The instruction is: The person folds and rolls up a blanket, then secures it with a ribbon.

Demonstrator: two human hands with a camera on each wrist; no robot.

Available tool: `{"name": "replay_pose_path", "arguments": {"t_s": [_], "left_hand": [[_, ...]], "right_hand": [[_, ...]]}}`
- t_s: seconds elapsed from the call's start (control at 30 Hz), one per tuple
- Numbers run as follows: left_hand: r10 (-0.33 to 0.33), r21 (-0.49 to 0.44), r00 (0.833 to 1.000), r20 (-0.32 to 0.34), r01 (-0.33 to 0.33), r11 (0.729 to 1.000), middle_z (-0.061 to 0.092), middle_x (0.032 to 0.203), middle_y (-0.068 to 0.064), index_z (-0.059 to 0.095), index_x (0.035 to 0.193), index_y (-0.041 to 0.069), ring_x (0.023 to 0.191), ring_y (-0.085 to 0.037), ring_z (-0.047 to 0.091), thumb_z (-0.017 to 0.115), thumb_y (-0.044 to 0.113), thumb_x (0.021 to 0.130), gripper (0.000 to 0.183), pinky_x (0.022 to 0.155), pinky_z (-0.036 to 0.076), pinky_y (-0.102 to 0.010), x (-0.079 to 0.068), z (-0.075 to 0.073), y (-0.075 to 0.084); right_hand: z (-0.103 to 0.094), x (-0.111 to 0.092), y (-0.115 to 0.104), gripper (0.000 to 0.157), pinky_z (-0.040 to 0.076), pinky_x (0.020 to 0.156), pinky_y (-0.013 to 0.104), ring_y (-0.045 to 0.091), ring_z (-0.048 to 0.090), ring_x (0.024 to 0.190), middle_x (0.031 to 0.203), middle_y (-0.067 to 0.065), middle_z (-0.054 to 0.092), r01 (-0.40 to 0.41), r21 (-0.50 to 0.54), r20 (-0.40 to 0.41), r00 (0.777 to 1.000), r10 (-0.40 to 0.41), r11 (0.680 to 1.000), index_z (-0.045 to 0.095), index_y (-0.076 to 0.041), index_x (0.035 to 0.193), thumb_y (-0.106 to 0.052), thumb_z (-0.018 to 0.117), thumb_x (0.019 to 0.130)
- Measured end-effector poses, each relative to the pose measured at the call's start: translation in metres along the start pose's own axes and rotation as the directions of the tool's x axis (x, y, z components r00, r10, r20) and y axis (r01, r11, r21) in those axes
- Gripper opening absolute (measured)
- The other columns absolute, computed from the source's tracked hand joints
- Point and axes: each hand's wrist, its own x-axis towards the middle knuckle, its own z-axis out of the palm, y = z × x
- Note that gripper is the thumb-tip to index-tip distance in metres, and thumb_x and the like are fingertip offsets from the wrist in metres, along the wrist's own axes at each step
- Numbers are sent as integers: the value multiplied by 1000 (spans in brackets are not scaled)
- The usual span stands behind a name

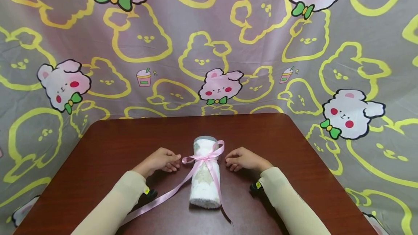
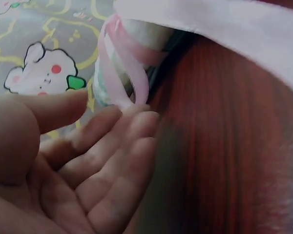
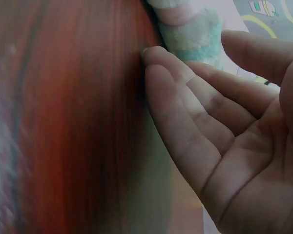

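A rolled white towel point(image 1: 205, 188) with greyish patches lies lengthwise on the table, its far end grey. Around its middle a pink ribbon point(image 1: 205, 159) is tied in a bow, one loop to each side. One long tail runs toward the near left under the left forearm; a shorter one trails over the near right side. My left hand point(image 1: 163, 160) rests just left of the bow, fingers loosely bent and holding nothing, fingertips close to the left loop point(image 2: 136, 73). On the other side my right hand point(image 1: 245, 159) lies with loosely bent fingers, beside the towel roll point(image 3: 190, 34), holding nothing.
The dark reddish-brown wooden table point(image 1: 130, 137) has rounded far corners. A grey curtain point(image 1: 254, 50) printed with cartoon bears and rabbits hangs behind it and along both sides. Dark wrist devices point(image 1: 255, 188) show under the pale sleeves.
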Motion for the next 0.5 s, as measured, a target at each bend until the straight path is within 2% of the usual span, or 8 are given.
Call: {"name": "replay_pose_path", "arguments": {"t_s": [0.13, 0.23, 0.37, 0.5], "left_hand": [[48, 87, 990, 135, -60, 994, 65, 88, -17, 64, 96, -5, 80, -28, 63, 60, 23, 86, 30, 69, 50, -39, -9, 10, 2], [78, 99, 979, 188, -98, 990, 64, 94, -15, 62, 104, -4, 84, -26, 62, 62, 24, 84, 34, 72, 49, -38, -13, 20, 5], [106, 106, 976, 189, -127, 986, 61, 99, -13, 55, 114, -6, 83, -23, 61, 62, 24, 84, 44, 72, 49, -38, -15, 34, 8], [100, 125, 983, 152, -120, 985, 62, 87, -10, 53, 115, -5, 73, -20, 60, 66, 27, 81, 49, 63, 50, -36, -16, 47, 8]], "right_hand": [[8, -2, -2, 31, 51, 65, 39, 30, 63, 76, 90, 17, 63, 11, 37, 66, 998, -14, 999, 61, 3, 105, -22, 57, 87], [14, -4, -5, 31, 51, 66, 39, 31, 62, 77, 92, 18, 63, 18, 67, 95, 995, -24, 998, 58, 4, 107, -20, 56, 88], [22, -6, -7, 32, 50, 65, 41, 32, 62, 77, 93, 19, 63, 18, 105, 97, 995, -28, 994, 56, 3, 112, -18, 56, 88], [31, -8, -12, 31, 50, 64, 43, 34, 62, 77, 94, 16, 64, 30, 126, 93, 995, -42, 992, 55, 0, 116, -16, 54, 89]]}}
